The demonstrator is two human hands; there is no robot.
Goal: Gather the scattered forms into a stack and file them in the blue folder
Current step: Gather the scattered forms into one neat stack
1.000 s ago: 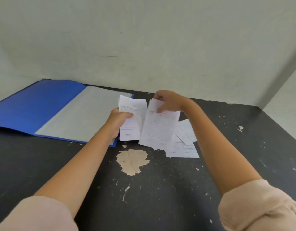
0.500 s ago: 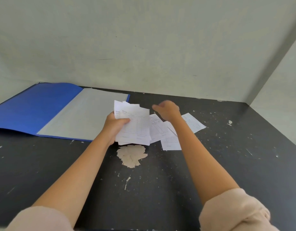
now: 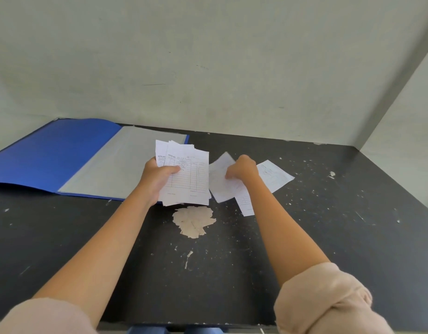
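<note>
A: What does the left hand [image 3: 157, 175] do?
B: Its fingers [image 3: 172, 169] are closed around a stack of forms [image 3: 188, 182]. The thumb lies across the front sheet. The other fingers are behind the stack, so I cannot see them. The stack is held above the table [image 3: 328, 225], and its sheets are not aligned; some corners stick out at the top.
A: And the right hand [image 3: 241, 168]?
B: Its fingers [image 3: 229, 175] are curled down and pinch a loose form [image 3: 220, 184], just to the right of the stack. The far corner of this form is lifted from the table. The picture is a little blurred here.
A: Are other forms near these fingers?
B: Yes, two. A second form [image 3: 275, 175] lies flat on the table, to the right of the right fingers. A third form [image 3: 245, 203] lies nearer to the person, beside the forearm, partly under the loose form.
A: Where is the blue folder [image 3: 51, 155]?
B: It lies open on the table, to the left of the left fingers, and its far edge is against the wall [image 3: 208, 68]. Its right half carries a grey page [image 3: 116, 162], and in this view the stack hides a corner of that page.
A: Anything else?
B: A pale patch [image 3: 193, 220], where the black surface has peeled off, is just below the stack, toward the person.
</note>
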